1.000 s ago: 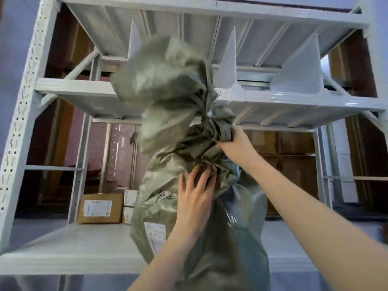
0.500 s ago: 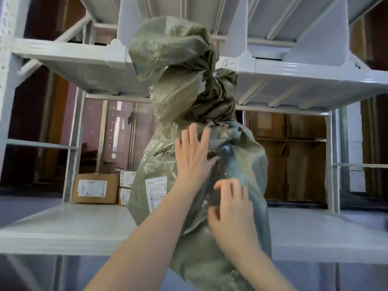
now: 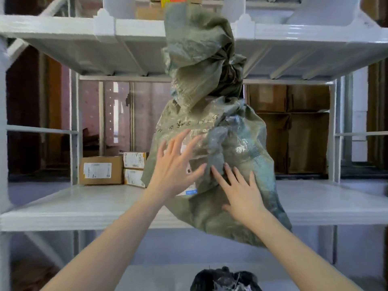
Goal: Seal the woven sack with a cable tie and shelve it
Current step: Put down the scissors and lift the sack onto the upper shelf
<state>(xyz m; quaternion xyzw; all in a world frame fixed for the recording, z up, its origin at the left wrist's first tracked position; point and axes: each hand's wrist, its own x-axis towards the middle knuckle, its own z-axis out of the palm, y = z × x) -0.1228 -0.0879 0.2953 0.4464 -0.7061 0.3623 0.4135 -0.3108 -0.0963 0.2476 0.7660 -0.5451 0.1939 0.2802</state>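
Observation:
A grey-green woven sack (image 3: 237, 143) stands upright on the front edge of the white middle shelf (image 3: 84, 202), its bottom overhanging the edge. Its neck is cinched tight, and the loose top flops up in front of the upper shelf (image 3: 73, 36). The cable tie itself is hidden in the folds. My left hand (image 3: 176, 166) lies flat with spread fingers on the sack's front, over a white label. My right hand (image 3: 241, 192) presses flat on the sack's lower right side. Neither hand grips anything.
Three labelled cardboard boxes (image 3: 100, 170) sit at the back left of the middle shelf. White dividers stand on the upper shelf, with a box (image 3: 172, 1) behind them. A dark bag (image 3: 224, 279) lies on the lower shelf. Brown cartons fill the background right.
My right hand let go of the sack's neck and came down flat on its lower side. My left hand slid lower on the front. The view dropped and the sack sits further onto the shelf.

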